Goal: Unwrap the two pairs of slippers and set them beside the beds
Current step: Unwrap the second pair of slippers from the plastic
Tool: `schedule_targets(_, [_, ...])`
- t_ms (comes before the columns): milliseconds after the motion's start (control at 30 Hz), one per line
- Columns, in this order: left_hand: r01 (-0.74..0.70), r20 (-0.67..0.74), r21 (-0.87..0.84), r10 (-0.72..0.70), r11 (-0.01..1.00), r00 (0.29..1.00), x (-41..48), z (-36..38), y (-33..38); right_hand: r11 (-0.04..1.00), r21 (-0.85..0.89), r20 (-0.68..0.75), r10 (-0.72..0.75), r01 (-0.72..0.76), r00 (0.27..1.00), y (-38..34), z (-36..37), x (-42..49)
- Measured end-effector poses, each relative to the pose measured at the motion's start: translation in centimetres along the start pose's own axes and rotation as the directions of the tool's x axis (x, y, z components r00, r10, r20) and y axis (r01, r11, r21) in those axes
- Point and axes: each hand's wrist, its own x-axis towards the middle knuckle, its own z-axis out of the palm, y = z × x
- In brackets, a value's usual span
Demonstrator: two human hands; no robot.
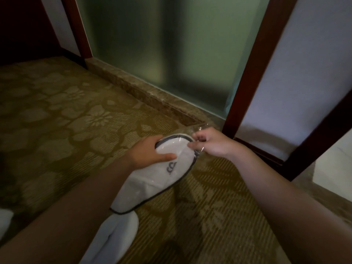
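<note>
A pair of white slippers [152, 180] with dark trim and a grey logo, wrapped in clear plastic, is held above the carpet. My left hand [146, 153] grips the toe end, thumb lying across the top. My right hand [211, 142] pinches the clear plastic wrap [200, 130] at the tip of the slippers. Below them another white slipper [114, 237] shows past my left forearm; whether it is wrapped I cannot tell. A white piece [4, 221] at the left edge is cut off.
Patterned olive carpet [66, 121] covers the floor. A stone threshold [152, 98] runs below a frosted glass panel [162, 44]. Dark wooden frames [249, 73] stand to the right, with a white surface [333, 172] at the far right.
</note>
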Motion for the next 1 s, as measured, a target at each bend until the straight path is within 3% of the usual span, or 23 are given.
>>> schedule_targets(133, [0.004, 0.018, -0.044, -0.004, 0.999, 1.0, 0.7, 0.8, 0.8, 1.0, 0.01, -0.059, 0.005, -0.005, 0.998, 0.6, -1.0, -0.1])
schedule_targets(300, [0.155, 0.175, -0.199, -0.121, 0.968, 0.977, 0.8, 1.4, -0.2, 0.998, 0.022, -0.188, 0.055, -0.052, 0.981, 1.4, -2.3, -0.5])
schedule_targets(433, [0.221, 0.181, -0.144, -0.194, 0.965, 0.964, 0.0, 0.6, -2.2, 0.978, 0.169, -0.317, 0.174, -0.125, 0.932, 3.2, -2.8, -0.5])
schedule_targets(533, [0.251, 0.154, -0.084, -0.236, 0.964, 0.959, 0.1, -0.2, -3.4, 0.918, 0.343, -0.392, 0.333, -0.199, 0.858, 4.4, -2.5, -0.5])
schedule_targets(667, [0.3, 0.249, -0.042, -0.28, 0.953, 0.927, 0.1, -0.3, -4.5, 0.809, 0.549, -0.49, 0.514, -0.21, 0.704, 5.2, -2.5, -0.7])
schedule_targets(833, [0.228, 0.193, 0.064, -0.236, 0.972, 0.952, -0.3, -0.6, -6.2, 0.768, 0.608, -0.572, 0.598, -0.199, 0.561, 6.4, -2.5, -1.5])
schedule_targets(1000, [0.251, 0.157, 0.231, -0.291, 0.94, 0.944, -0.4, -0.5, -7.6, 0.655, 0.734, -0.542, 0.723, -0.178, 0.428, 7.9, -2.8, -2.5])
